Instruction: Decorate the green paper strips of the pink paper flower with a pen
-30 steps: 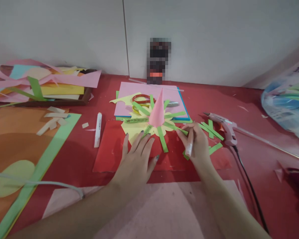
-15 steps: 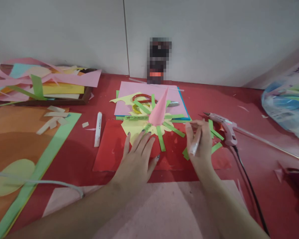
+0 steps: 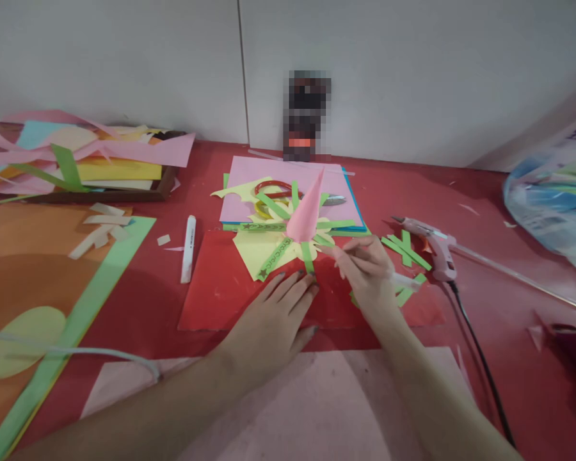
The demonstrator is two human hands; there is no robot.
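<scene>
A pink paper cone [image 3: 307,208] stands on a yellow paper flower [image 3: 258,250] with green paper strips [image 3: 273,257] radiating from it, all on a red sheet [image 3: 221,294]. My left hand [image 3: 276,317] lies flat on the red sheet, fingers stretched out, its tips at the end of one green strip. My right hand [image 3: 367,272] is closed around a white pen [image 3: 403,280], with its fingers reaching toward the base of the cone.
A white marker [image 3: 188,248] lies left of the red sheet. A pink glue gun [image 3: 432,246] with a black cord [image 3: 482,365] sits right, beside loose green strips [image 3: 406,250]. Red and yellow rings [image 3: 271,192] rest on a pink sheet. Paper scraps fill a tray [image 3: 100,195] far left.
My right hand swung left to the cone's base, turning the pen so it points right. My left hand slid right and nearer. The cone tilted to the right.
</scene>
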